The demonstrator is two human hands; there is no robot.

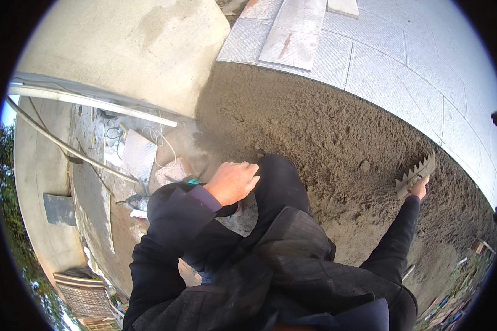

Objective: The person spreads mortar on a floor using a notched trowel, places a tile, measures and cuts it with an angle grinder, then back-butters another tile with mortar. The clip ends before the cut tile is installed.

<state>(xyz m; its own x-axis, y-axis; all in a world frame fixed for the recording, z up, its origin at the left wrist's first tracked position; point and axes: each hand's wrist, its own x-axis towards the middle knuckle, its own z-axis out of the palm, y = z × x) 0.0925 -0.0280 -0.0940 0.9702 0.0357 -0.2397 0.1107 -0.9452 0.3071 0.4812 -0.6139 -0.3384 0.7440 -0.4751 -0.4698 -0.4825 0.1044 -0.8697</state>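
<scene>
A person in dark clothes crouches outdoors over a bed of rough grey-brown mortar (326, 121), which spreads from the centre of the frame to the right edge, crumbly and lumpy, smoother toward the lower middle. At the right, the right hand (419, 187) is closed around a toothed trowel (416, 175), its jagged edge facing the upper left; whether the blade touches the mortar is hard to tell. Near the centre, the left hand (232, 183) is loosely curled beside a bent knee (281, 174); its palm is hidden, so I cannot tell whether it holds anything.

Pale textured paving (381, 60) in large rectangles fills the upper right, meeting the mortar along a clean edge, with a loose long slab (295, 36) lying on it at the top. A plain beige wall (127, 49) takes the upper left. Below it run a white pipe (99, 103) and a hose (66, 146), near a pale tile (139, 156) on dusty ground. Trees (10, 209) show at the far left.
</scene>
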